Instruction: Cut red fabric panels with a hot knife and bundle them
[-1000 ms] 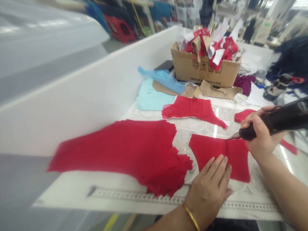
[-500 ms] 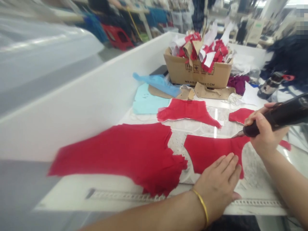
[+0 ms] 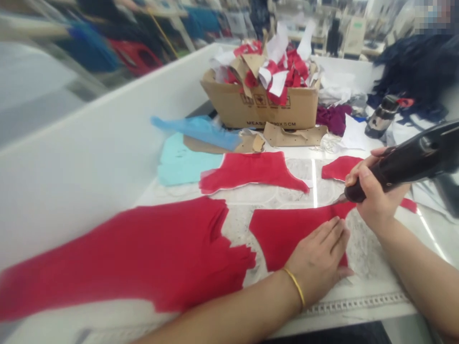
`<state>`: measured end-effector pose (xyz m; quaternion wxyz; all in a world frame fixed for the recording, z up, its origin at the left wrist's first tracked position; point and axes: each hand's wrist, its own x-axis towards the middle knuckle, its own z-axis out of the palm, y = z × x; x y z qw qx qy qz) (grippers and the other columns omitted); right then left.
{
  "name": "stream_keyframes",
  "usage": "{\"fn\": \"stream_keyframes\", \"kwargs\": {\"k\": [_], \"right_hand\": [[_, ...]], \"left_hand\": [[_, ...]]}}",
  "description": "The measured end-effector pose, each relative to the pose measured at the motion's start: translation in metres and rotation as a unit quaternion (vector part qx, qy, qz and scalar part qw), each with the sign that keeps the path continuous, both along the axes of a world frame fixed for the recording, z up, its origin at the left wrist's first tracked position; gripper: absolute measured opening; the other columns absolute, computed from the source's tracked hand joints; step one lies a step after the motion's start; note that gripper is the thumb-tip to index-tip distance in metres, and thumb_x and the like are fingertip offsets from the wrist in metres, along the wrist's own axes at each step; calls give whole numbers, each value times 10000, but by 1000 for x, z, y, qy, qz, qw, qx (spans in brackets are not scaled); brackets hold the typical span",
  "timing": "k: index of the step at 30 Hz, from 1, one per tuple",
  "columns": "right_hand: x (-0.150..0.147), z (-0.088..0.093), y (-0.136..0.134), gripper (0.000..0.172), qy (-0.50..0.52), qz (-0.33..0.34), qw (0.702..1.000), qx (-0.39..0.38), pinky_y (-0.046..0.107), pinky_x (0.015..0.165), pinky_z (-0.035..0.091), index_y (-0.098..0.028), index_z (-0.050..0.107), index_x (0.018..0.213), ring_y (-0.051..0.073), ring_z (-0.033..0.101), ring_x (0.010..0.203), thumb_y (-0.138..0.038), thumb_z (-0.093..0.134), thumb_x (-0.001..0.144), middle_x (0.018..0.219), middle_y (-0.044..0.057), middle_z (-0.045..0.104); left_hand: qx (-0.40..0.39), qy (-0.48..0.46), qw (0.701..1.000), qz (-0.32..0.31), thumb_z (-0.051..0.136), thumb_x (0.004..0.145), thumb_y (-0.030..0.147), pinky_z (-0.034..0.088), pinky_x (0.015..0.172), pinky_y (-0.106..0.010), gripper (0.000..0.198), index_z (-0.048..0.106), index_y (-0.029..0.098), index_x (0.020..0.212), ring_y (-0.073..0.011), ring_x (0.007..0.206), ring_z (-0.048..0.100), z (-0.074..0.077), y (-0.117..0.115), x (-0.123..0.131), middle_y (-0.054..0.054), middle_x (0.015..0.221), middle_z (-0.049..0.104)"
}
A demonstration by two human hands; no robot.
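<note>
My left hand (image 3: 319,260) lies flat, fingers together and stretched out, pressing down a small red fabric piece (image 3: 283,229) on the white table (image 3: 358,291). My right hand (image 3: 373,188) is wrapped round a black hand-held cutting tool (image 3: 409,160); its metal tip touches the far right corner of that red piece. A large stack of red fabric (image 3: 143,253) with a jagged cut edge lies to the left. Another cut red piece (image 3: 253,169) sits further back, and a smaller one (image 3: 339,167) lies behind the tool.
A cardboard box (image 3: 265,105) full of red, white and brown scraps stands at the back. Light blue sheets (image 3: 179,162), a blue plastic bag (image 3: 197,130), brown card patterns (image 3: 297,135), purple cloth (image 3: 333,118) and a metal flask (image 3: 382,114) lie around it. A white wall (image 3: 89,157) borders the left.
The view has swung left and down. My left hand slid slightly along the small red piece, and the tool tip stays at its far edge, shifted a little right along it.
</note>
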<state>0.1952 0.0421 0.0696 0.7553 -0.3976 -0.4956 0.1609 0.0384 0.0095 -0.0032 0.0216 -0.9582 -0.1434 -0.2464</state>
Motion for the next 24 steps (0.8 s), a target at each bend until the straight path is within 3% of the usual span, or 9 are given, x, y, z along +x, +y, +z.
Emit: {"fn": "stream_keyframes", "kwargs": {"k": [5,11,16,24], "right_hand": [[-2,1,-1,224,0,-8,1000,-19,288,490,510,-228,547,1049,126,573,495,-207,669,862,649,-73,589],[-1,-3,2,141,-8,-24,999,-20,318,573,540,-219,562,946,138,603,538,-202,672,860,636,-66,609],[9,1,1,234,0,-38,999,-5,304,508,515,-235,544,1042,137,598,511,-232,684,853,667,-70,611],[29,0,4,278,-9,-100,994,-32,322,577,528,-237,535,1040,142,618,524,-254,701,818,645,-95,589]], "left_hand": [[-7,8,1000,-3,460,1023,576,425,1151,-382,643,594,18,1313,-297,1349,560,1,0,-1,-204,1354,653],[8,-12,1000,3,437,1029,576,447,1129,-367,628,623,28,1273,-296,1302,600,2,0,0,-186,1322,678],[-16,-1,1000,-10,519,997,578,432,1153,-399,658,583,7,1319,-314,1336,570,0,0,0,-218,1343,653],[-16,5,1000,-7,482,1012,578,459,1138,-420,644,572,31,1339,-320,1350,556,-2,0,-1,-214,1383,628]]}}
